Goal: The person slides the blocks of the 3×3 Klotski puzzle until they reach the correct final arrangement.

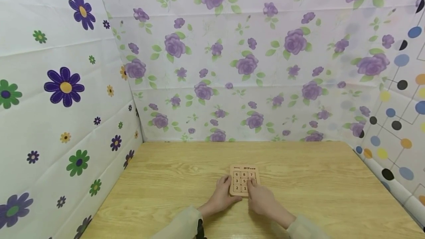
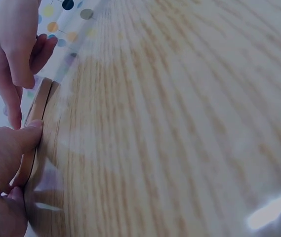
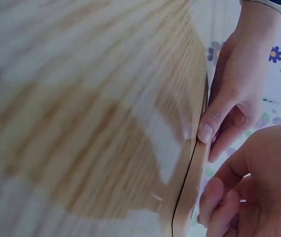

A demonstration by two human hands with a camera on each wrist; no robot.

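Note:
A wooden number slide puzzle (image 1: 240,178) lies flat on the table, its square tiles marked with black digits such as 6, 8, 7, 3, 5, 2 and 1. My left hand (image 1: 220,196) holds it by the near left corner, thumb along the near edge and fingers at the left side. The right hand (image 1: 263,199) reaches over from the right with a fingertip on the tiles, hiding the lower right ones. In the left wrist view the puzzle's side edge (image 2: 41,98) shows the left thumb (image 2: 30,136) against it. The right hand's other fingers (image 3: 224,212) are loosely bent.
The wood-grain table (image 1: 166,165) extends around the puzzle. Floral cloth (image 1: 232,65) hangs behind it, a daisy-print cloth (image 1: 49,121) on the left and a dotted cloth (image 1: 395,139) on the right. A dark band (image 1: 200,228) circles the left wrist.

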